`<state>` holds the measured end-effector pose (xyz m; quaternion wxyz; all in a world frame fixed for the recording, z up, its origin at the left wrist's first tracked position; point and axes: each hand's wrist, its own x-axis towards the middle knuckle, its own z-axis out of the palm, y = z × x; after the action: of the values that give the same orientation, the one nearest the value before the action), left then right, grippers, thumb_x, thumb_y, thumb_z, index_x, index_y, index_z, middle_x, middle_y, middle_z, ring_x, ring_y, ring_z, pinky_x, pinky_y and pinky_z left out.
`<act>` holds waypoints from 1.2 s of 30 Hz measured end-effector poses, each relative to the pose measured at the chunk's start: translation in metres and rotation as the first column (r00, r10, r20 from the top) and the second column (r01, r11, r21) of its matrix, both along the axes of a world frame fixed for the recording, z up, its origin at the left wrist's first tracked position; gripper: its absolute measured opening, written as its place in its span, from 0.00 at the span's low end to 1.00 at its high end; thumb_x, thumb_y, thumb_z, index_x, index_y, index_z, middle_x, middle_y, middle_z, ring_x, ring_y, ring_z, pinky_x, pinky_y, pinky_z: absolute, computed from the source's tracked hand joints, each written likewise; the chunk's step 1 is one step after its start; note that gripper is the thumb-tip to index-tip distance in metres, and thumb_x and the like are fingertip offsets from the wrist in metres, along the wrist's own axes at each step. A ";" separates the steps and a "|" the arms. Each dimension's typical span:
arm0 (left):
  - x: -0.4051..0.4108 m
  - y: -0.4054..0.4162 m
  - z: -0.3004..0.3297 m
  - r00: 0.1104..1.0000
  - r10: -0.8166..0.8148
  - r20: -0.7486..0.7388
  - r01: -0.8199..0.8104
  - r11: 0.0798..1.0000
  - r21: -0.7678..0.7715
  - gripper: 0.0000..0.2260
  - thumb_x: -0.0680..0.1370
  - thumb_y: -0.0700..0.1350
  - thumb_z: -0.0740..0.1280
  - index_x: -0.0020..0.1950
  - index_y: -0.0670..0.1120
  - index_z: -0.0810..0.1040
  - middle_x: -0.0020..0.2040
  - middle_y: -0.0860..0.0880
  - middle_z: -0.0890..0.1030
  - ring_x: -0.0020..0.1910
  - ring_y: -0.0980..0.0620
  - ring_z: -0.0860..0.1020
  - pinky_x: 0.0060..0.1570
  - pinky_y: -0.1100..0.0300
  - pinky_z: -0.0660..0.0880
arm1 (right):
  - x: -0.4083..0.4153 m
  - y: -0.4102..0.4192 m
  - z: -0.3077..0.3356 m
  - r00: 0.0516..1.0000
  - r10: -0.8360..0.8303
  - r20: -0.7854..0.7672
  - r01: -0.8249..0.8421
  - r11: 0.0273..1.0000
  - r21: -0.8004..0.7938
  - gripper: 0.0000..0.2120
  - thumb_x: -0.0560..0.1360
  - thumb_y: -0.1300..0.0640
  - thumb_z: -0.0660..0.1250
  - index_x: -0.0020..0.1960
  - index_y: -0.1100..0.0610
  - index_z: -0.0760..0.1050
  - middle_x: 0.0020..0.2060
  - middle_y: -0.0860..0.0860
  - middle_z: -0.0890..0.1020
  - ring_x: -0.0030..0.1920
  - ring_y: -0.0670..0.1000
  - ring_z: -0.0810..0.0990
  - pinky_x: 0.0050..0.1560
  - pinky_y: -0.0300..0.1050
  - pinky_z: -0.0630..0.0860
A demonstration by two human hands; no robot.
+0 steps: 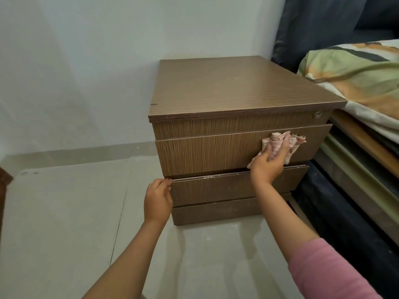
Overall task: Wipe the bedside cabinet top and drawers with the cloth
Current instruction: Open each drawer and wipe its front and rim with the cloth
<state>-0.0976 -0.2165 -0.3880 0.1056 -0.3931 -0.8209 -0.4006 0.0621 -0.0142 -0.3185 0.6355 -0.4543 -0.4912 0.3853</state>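
A brown wood-grain bedside cabinet (226, 87) stands against the wall, with three drawer fronts below its bare top. My right hand (267, 164) presses a crumpled pink-and-white cloth (285, 143) against the right part of the middle drawer front (205, 154). My left hand (158, 199) has its fingers curled on the top left corner of the lower drawer (216, 188), which sticks out slightly. A small round lock (317, 114) sits at the right of the top drawer front.
A bed with a green and orange patterned cover (362, 83) stands close on the right, its wooden frame (362, 147) touching the cabinet's side. A dark curtain (319, 24) hangs behind. A pale tiled floor (64, 223) spreads to the left and front. The white wall (86, 61) is behind.
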 end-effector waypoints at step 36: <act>0.011 -0.022 0.016 0.983 -0.018 0.180 0.011 0.999 0.042 0.05 0.72 0.33 0.70 0.45 0.40 0.83 0.42 0.45 0.82 0.40 0.52 0.78 0.43 0.70 0.71 | -0.048 -0.101 -0.068 0.928 0.219 0.300 -0.105 0.929 -0.355 0.30 0.79 0.54 0.57 0.76 0.45 0.46 0.74 0.56 0.32 0.76 0.58 0.38 0.71 0.57 0.59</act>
<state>-0.0871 -0.2385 -0.3717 0.0358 -0.3589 -0.8158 -0.4521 0.0144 -0.1157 -0.3863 0.4223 -0.5710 -0.5559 0.4319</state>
